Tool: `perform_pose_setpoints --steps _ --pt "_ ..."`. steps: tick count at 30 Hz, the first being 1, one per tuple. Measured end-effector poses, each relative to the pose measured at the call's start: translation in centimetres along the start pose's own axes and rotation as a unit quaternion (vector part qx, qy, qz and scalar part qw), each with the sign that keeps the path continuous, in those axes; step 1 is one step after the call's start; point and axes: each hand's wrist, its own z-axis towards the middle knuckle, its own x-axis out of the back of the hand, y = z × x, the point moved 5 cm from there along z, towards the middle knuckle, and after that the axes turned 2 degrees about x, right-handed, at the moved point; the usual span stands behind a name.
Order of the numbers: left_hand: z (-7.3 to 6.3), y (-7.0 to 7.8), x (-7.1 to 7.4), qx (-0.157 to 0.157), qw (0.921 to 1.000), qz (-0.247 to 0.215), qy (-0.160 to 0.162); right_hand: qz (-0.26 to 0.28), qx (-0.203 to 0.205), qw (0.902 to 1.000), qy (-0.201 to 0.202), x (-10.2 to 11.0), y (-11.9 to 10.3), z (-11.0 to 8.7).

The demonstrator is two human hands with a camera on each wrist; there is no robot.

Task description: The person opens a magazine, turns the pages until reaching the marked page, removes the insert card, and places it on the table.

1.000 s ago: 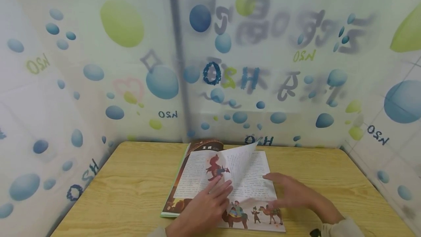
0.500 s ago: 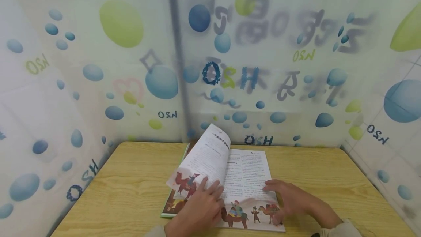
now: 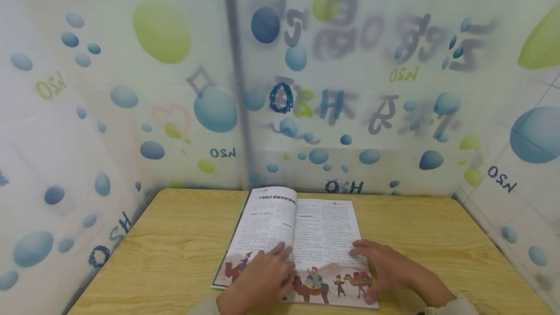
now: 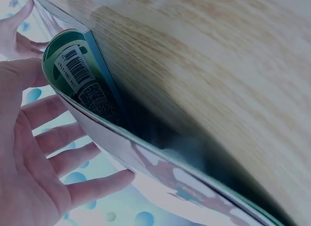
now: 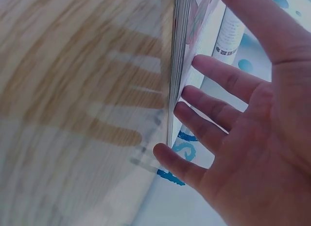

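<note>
"Where's the book (image 3: pixel 302 237)?"

"It lies open on the tabletop (image 3: pixel 183 237), camels (image 3: pixel 310 293) printed along the bottom."

"And the left hand (image 3: pixel 268 276)?"

"Fingers extended, loosely spread, resting on the left page (image 3: pixel 264 230) beside the fold (image 3: pixel 294 227)."

"What about the right hand (image 3: pixel 389 267)?"

"Spread wide too, its fingertips at the outer edge of the right page (image 3: pixel 334 232), the thumb (image 3: pixel 372 293) near the lower corner."

Here the table (image 3: pixel 175 247) is taken in from the head, forward and down; from each wrist, low, the same magazine (image 3: pixel 317 237) is caught close, edge-on.
</note>
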Motion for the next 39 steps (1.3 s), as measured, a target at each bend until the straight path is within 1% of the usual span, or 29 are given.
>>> perform_pose_setpoints --steps 4,10,14,18,25,29,35,39 --pt "0.07 -0.18 -0.25 0.006 0.9998 -0.014 -0.009 -0.005 -0.002 1.0000 0.003 -0.01 -0.19 0.00" --pt "-0.06 -0.52 -0.62 0.021 0.9995 -0.011 -0.020 -0.011 -0.008 0.9999 0.007 0.08 -0.45 -0.01" --pt "-0.01 -0.76 -0.85 0.031 0.9989 -0.020 -0.029 -0.012 -0.012 0.9998 0.007 0.15 -0.45 -0.04" --pt "0.00 -0.91 -0.93 0.040 0.9984 -0.024 -0.034 -0.013 -0.007 0.9999 0.008 0.18 -0.41 -0.02" --pt "0.08 -0.86 -0.68 0.040 0.9983 -0.027 -0.034 -0.007 -0.002 0.9999 0.013 0.28 -0.33 0.01" --pt "0.07 -0.62 -0.56 0.036 0.9987 -0.021 -0.031 -0.012 0.005 0.9997 0.019 0.44 -0.42 -0.10" --pt "0.09 -0.41 -0.81 0.039 0.9975 -0.025 -0.054 -0.010 0.018 0.9995 0.026 0.55 -0.41 -0.09" --pt "0.22 -0.34 -0.81 0.049 0.9958 -0.033 -0.070 0.000 0.015 0.9996 0.024 0.60 -0.36 0.01"
